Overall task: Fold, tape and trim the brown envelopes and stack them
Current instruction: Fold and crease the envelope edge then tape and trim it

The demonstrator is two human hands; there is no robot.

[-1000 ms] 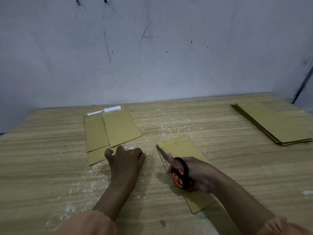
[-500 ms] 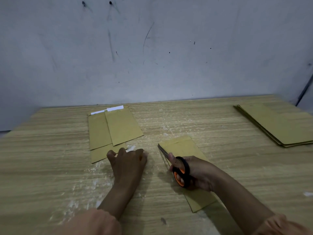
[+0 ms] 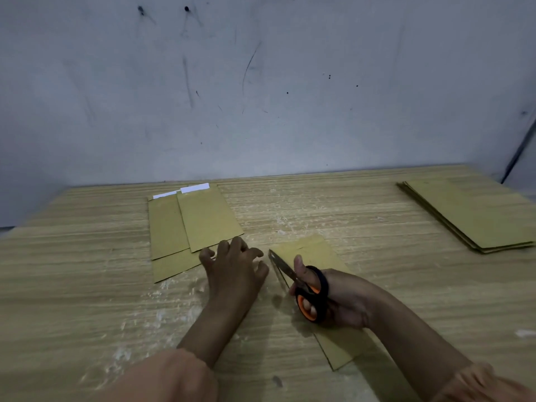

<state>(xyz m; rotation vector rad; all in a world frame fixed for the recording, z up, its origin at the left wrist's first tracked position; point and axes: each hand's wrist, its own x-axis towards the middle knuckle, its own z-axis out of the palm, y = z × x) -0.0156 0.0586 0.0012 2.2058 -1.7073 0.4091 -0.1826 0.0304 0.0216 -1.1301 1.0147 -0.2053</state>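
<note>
Right hand [image 3: 345, 300] gripped black-and-orange-handled scissors [image 3: 301, 288], blades parted at left edge of the flat brown paper envelope [image 3: 313, 253] lying under it on the pale wood-grain table [image 3: 87, 285]. Left hand [image 3: 235, 271] rested w/ fingers spread & loosely bent, holding nothing, beside three overlapping brown envelopes [image 3: 203, 219]. Stack of brown envelopes [image 3: 470, 216] lay far right.

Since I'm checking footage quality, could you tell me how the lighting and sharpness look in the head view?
Head view: dim, with a bluish wall; soft shadows under the left hand and the scissors; wide-angle bend along the table edge; the near sleeves look blurred.
</note>
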